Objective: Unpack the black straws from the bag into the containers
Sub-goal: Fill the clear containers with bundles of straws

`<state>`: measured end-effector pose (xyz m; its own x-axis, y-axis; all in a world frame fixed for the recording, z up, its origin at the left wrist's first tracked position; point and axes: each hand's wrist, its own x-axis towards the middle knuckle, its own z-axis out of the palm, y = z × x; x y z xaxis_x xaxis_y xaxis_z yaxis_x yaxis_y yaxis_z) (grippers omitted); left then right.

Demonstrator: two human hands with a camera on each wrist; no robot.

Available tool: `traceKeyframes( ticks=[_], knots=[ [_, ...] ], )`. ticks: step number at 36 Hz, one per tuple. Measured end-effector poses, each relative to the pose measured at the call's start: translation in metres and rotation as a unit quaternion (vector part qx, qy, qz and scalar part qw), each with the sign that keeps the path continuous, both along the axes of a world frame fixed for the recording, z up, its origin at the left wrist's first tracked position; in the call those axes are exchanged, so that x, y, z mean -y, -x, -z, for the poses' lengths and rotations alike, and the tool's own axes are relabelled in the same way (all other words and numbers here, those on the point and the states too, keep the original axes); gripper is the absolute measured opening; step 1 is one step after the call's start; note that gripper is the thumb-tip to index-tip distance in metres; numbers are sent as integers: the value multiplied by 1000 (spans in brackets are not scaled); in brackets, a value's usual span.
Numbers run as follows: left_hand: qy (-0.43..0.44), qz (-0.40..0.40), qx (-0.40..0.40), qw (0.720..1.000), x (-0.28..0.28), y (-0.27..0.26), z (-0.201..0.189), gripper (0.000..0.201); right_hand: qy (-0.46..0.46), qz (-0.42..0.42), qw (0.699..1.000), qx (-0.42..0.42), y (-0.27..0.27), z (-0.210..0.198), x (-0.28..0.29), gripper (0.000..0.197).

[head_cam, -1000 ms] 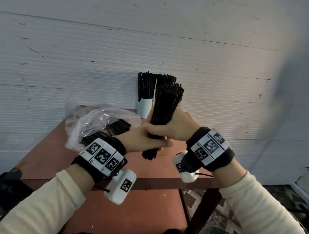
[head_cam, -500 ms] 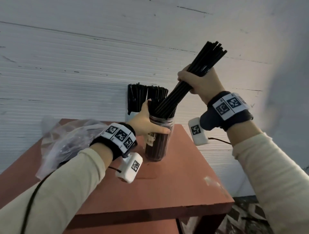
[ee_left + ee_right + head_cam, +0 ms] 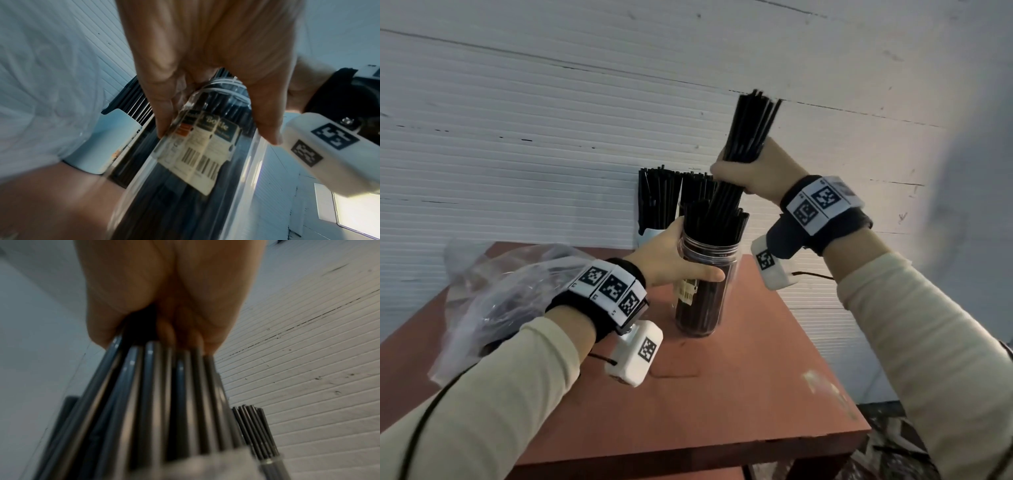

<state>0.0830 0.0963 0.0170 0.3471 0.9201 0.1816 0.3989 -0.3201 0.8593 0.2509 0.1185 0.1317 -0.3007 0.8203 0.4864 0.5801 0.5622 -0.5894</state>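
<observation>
The bundle of black straws (image 3: 751, 132) in the right hand's clenched grip (image 3: 758, 171) has swung from slanting to nearly upright, its lower ends now in the clear jar (image 3: 707, 291) the left hand (image 3: 671, 257) clasps on the tabletop (image 3: 739, 394), so this batch looks nearly unpacked.

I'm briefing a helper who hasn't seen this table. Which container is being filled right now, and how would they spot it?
On the reddish table, three straw-filled containers cluster at the far edge by the white wall. It is the clear jar nearest the viewer, gripped by the left hand. Unlike the white cup behind, it is see-through with a barcode label.
</observation>
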Motion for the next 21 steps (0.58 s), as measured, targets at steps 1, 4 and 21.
traceKeyframes(
  ticks=[1,4,21],
  knots=[
    [0,0,5,1000,0,0,0,97,6,-1,1000,17,3,4,-1,24],
    [1,4,18,1000,-1,1,2,99,0,3,999,38,8,18,0,33],
    [-4,5,7,1000,0,-2,1,100,-261,31,965,21,10,36,29,54]
  ],
)
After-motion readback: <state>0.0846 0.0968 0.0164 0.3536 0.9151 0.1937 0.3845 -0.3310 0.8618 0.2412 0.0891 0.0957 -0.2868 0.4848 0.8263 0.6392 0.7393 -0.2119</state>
